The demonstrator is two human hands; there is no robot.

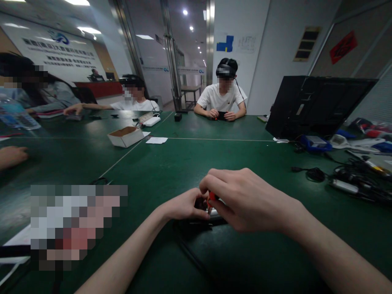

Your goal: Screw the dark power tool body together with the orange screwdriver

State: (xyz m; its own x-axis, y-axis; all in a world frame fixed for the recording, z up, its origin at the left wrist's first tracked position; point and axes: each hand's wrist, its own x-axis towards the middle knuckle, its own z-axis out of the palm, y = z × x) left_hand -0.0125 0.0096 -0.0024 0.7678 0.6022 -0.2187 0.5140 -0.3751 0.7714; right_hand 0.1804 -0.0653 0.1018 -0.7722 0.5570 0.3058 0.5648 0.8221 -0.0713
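My right hand [245,200] is closed in a pinch from above on a short orange-red screwdriver [212,197]; its lower end is hidden by the fingers. Beneath it lies a flat silver and black device [214,213], mostly covered by both hands. My left hand [186,206] comes in from the left, its thumb and fingers curled around the near-left part of this device. Which parts the left fingertips press is hard to make out. A dark cable [191,251] runs from beside the device toward me on the green table [254,155].
Ahead stand an open white box [125,136] and a paper slip [157,140]. On the right are a large monitor [318,104] and tangled black cables [315,174]. A water bottle [20,112] is at far left. Several people sit around the table; one person's hand [14,157] rests at left.
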